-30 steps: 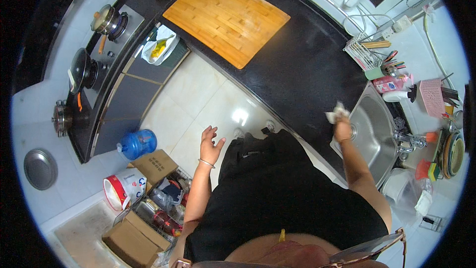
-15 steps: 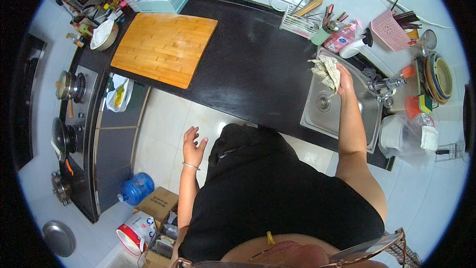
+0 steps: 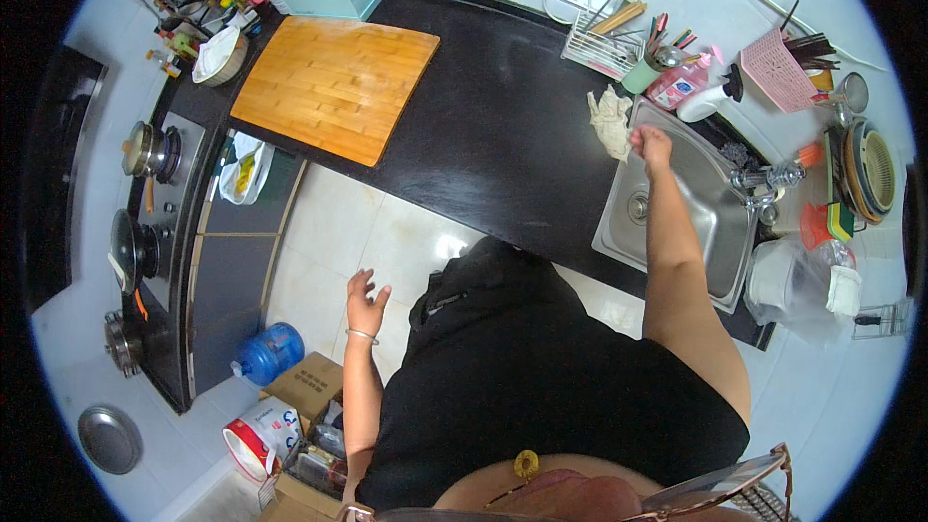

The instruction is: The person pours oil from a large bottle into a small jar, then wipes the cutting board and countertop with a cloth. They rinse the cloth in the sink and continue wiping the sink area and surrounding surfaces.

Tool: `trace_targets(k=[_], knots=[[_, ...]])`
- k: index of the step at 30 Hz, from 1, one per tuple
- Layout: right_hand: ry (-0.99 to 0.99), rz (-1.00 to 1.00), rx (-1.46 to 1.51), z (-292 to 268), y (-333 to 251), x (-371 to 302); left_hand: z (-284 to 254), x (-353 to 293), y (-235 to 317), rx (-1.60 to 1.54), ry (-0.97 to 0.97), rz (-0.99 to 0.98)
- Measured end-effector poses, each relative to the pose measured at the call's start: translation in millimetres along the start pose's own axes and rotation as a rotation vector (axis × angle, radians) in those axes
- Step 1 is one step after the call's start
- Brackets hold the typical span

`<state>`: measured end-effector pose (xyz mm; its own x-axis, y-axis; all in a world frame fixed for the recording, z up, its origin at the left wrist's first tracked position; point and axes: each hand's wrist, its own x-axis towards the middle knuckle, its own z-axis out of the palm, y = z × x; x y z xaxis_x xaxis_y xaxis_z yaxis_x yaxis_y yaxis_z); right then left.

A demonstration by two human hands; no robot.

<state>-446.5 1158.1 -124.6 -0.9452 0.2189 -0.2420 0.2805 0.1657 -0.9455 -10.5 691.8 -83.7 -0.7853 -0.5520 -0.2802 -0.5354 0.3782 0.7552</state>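
My right hand point(image 3: 653, 147) is over the left rim of the steel sink point(image 3: 619, 222), its fingers curled together at the edge of a crumpled pale dishcloth point(image 3: 610, 123). The cloth spreads out to the left of the fingers, over the black countertop point(image 3: 483, 126) beside the sink; whether it rests on the counter I cannot tell. My left hand point(image 3: 366, 304) hangs in front of the counter, over the floor, fingers apart and holding nothing. A bracelet circles that wrist.
A wooden cutting board point(image 3: 333, 87) lies on the left of the counter. Behind the sink stand a pink pump bottle point(image 3: 680, 82), a white spray bottle point(image 3: 709, 100), a green utensil cup point(image 3: 642, 75) and a wire rack point(image 3: 601, 44). The faucet point(image 3: 773, 177) is at the sink's right.
My right hand has moved left with the dishcloth, from above the basin to the sink's left edge; the cloth now lies more spread out. My left hand has drifted slightly nearer my body.
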Motion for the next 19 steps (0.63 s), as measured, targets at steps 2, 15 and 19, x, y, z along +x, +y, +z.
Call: trace_targets(k=[2, 15, 19], knots=[[0.036, 0.009, -0.023, 8.6, 17.0, -11.1, -0.1, -17.5, -49.7, -0.031, 0.053, -0.01], [-0.569, -0.376, -0.243, 150.0, 61.2, -171.7, 50.9, -223.2, -236.8, -0.577, 0.097, -1.437], [-0.929, -0.477, -0.294, 186.5, 79.3, -219.9, 97.8, -274.9, -208.9, -0.741, 0.042, -1.423]])
